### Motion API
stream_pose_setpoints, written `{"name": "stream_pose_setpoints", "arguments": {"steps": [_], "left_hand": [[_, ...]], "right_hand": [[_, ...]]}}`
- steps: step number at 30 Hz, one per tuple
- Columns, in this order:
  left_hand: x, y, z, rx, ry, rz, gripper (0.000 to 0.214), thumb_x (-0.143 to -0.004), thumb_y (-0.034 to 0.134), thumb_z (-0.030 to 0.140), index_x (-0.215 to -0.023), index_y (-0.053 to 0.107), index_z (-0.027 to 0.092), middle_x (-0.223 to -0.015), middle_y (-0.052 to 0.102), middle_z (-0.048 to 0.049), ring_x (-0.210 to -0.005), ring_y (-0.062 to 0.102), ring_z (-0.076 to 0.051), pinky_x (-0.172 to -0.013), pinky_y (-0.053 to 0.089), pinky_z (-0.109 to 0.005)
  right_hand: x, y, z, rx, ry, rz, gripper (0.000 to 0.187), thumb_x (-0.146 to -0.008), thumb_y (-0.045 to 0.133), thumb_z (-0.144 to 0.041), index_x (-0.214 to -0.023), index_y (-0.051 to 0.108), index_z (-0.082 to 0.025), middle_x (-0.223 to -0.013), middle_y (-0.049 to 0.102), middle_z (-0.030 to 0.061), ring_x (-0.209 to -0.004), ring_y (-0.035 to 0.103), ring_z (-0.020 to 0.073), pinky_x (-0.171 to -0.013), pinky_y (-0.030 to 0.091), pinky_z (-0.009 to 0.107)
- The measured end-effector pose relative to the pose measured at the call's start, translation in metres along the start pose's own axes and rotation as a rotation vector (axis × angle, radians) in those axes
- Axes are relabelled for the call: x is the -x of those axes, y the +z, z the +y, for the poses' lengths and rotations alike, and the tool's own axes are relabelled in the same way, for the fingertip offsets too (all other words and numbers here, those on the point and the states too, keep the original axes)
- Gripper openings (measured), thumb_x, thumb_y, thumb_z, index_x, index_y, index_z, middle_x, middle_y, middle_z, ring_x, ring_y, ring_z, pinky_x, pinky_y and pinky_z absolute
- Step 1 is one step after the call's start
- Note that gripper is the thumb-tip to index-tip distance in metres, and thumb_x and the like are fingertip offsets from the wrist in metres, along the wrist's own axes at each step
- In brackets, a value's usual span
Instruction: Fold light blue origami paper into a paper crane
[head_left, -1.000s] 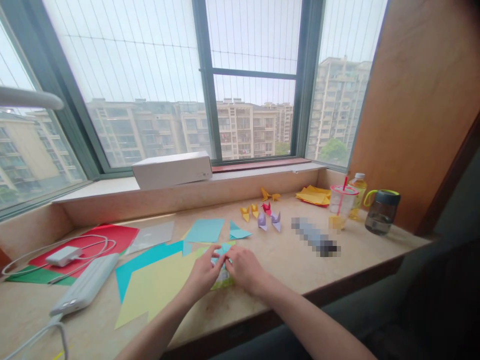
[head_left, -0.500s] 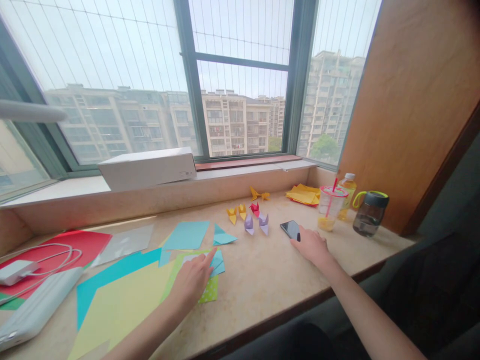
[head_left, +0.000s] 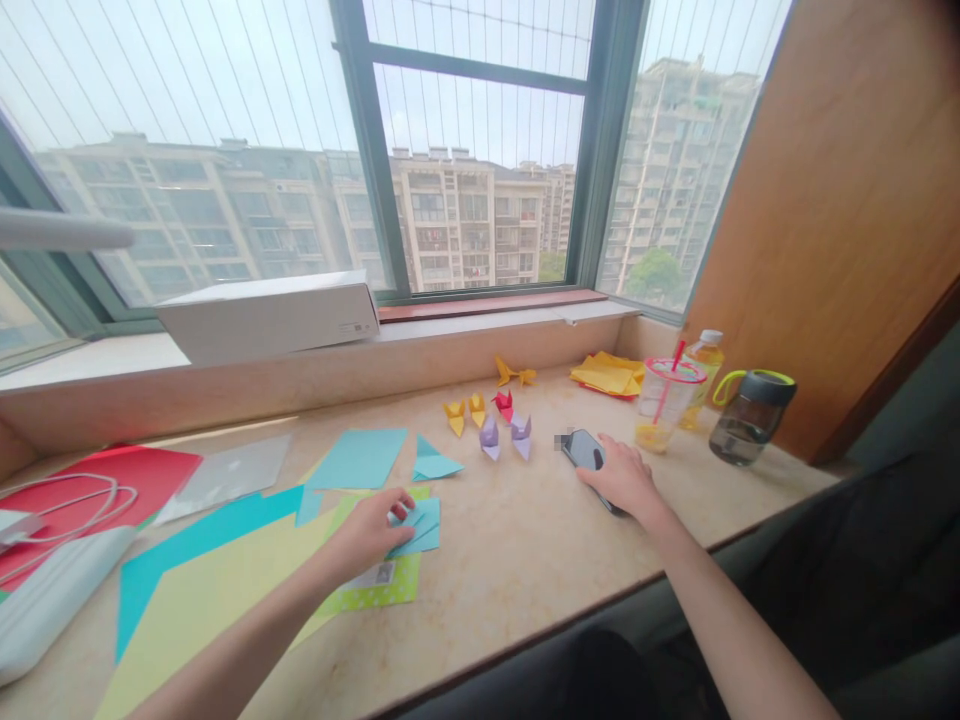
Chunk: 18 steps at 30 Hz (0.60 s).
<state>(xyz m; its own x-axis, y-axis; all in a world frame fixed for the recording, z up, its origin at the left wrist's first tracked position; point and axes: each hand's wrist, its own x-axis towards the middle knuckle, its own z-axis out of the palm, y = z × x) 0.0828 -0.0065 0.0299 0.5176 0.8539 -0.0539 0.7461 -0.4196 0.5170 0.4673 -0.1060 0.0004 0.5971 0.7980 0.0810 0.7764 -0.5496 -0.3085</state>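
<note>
My left hand (head_left: 375, 530) is over a folded light-blue paper (head_left: 426, 528), its fingers curled and the thumb at the paper's edge. That paper lies on a green polka-dotted packet (head_left: 401, 585). My right hand (head_left: 628, 476) is on a dark smartphone (head_left: 585, 447), thumb along one side and fingers bent over the other; the phone lies on the tabletop. A folded blue paper triangle (head_left: 435, 462) lies just beyond my left hand. Between the hands and farther back stand small folded paper figures: two purple ones (head_left: 489, 440), yellow ones (head_left: 454, 417) and a red one (head_left: 504, 405).
Blue sheets (head_left: 358, 458) and a large pale-yellow sheet (head_left: 217, 610) cover the left side. Beyond are a red sheet (head_left: 150, 470) and a white cable (head_left: 112, 490). Yellow papers (head_left: 607, 374), a plastic cup with straw (head_left: 660, 400), a bottle (head_left: 703, 365) and a dark tumbler (head_left: 750, 420) stand right.
My left hand has gone from a stretched finger to curled fingers at the folded blue paper. My right hand has shifted along the phone, which now shows more of its length. The view has shifted slightly.
</note>
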Motion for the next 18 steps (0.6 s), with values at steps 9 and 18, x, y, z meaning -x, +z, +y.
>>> {"name": "stream_pose_setpoints", "arguments": {"steps": [9,18], "left_hand": [[-0.009,-0.008,0.007,0.061,-0.027,-0.083,0.041,-0.062,0.062,0.036,-0.099,0.06,0.018,-0.079,0.065,-0.0005,-0.074,0.062,-0.021,-0.069,0.044,-0.029],[-0.02,-0.001,0.022,0.159,0.066,-0.017,0.025,-0.07,0.061,0.042,-0.075,0.062,0.018,-0.068,0.06,0.0014,-0.062,0.052,-0.015,-0.059,0.038,-0.025]], "right_hand": [[0.013,-0.013,-0.008,0.035,-0.016,-0.001,0.077,-0.084,0.06,-0.047,-0.148,0.035,-0.012,-0.138,0.052,0.0217,-0.13,0.045,0.0366,-0.099,0.038,0.05],[0.056,-0.011,-0.133,-0.465,-0.86,-0.191,0.062,-0.086,0.066,-0.045,-0.14,0.049,-0.018,-0.135,0.058,0.0146,-0.128,0.051,0.0267,-0.108,0.038,0.044]]}}
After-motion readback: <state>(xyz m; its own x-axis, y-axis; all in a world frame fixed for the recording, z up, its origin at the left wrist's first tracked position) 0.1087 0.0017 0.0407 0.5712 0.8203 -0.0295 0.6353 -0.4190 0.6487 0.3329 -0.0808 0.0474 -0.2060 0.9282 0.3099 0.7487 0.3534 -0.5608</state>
